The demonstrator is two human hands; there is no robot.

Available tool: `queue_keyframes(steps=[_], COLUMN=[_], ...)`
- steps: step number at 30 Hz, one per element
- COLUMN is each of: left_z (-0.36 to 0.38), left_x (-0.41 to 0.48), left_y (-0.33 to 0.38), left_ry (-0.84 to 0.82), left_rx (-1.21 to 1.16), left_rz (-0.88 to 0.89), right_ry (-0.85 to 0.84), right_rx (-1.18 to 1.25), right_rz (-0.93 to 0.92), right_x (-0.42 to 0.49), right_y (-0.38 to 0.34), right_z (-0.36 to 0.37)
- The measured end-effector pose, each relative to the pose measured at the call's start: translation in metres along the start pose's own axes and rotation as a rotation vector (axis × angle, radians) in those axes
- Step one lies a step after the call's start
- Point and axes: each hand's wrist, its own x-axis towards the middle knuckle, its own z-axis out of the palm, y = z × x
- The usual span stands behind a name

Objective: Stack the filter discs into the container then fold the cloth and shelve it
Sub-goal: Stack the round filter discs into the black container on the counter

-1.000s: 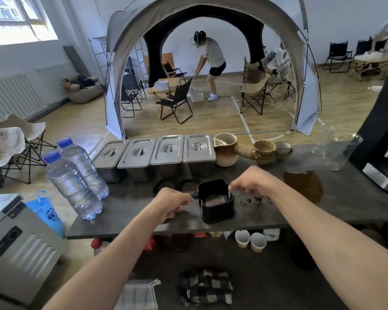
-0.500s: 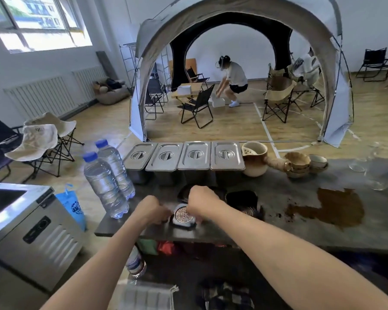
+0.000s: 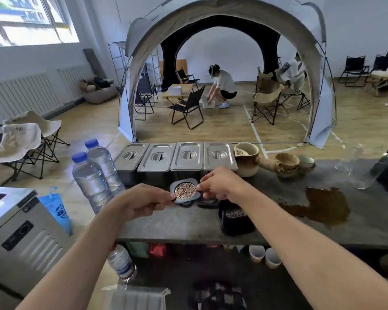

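Both the left hand (image 3: 143, 203) and right hand (image 3: 220, 186) pinch a filter disc (image 3: 185, 190) by its edges above the desk (image 3: 188, 224), apparently readying it for the black container (image 3: 235, 222) just beside.

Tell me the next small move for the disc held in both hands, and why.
Probably carry the disc, pinched between the left hand and right hand, right and down into the black container, which sits open with one disc already inside.

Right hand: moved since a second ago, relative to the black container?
Yes. The right hand has left the black container rim and now sits up-left of it, gripping the filter disc with the left hand.
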Motion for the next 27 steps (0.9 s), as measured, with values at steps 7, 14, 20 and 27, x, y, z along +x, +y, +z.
queue_keyframes(steps=[7,14,20,27], left_z=[0.088,0.125,0.117,0.128], left_x=[0.015,0.033,0.036,0.043], left_y=[0.038,0.022,0.005,-0.021], left_ry=[-0.157,-0.039,-0.015,0.107], left_rx=[0.049,0.144,0.137,0.153], left_rz=[0.080,-0.008,-0.047,0.022], right_ry=[0.039,0.065,0.013,-0.013], right_rx=[-0.031,-0.018,-0.044,-0.107], right_rz=[0.147,0.370,0.457,0.526], right_x=[-0.035,-0.021,-0.003,0.004], right_y=[0.035,0.080,0.087,0.090], right_z=[-0.097,-0.105,-0.094,-0.091])
